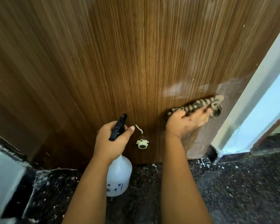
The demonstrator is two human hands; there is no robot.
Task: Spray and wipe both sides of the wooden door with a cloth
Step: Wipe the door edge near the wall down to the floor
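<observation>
Flooring (233, 191) of dark speckled stone lies nearest, flecked with white spots and crumbs that gather thickest along the foot of the door. At the lower left a pale wall corner (5, 180) juts in beside a dark recess. Two bare forearms reach forward over the floor from the bottom edge.

The spray bottle (119, 177) hangs above the floor just in front of the door's bottom edge; its body is translucent white plastic with small blue marks near the base, and how much liquid it holds cannot be told. Its black trigger head (118, 126) sits in the left hand (113, 139), whose fingers curl round the neck and trigger, thumb lying alongside.

Just to the right of that hand, low on the door, a small cream-coloured door stopper (142, 143) with a dark centre is fixed to the wood, and a short white scrap or scratch (139, 128) shows just above it.

The right hand (187, 121) presses flat against the door, fingers stretched out over a dark-and-light patterned cloth (199, 106), pinning it to the lower right part of the panel near the door's edge. Wet, shiny smears (176, 88) lie just above the cloth.

The wooden door (120, 54), brown with fine vertical grain, fills the view beyond. To its right stands a white frame (255, 101) with a pale blue wall (278, 88) behind.
</observation>
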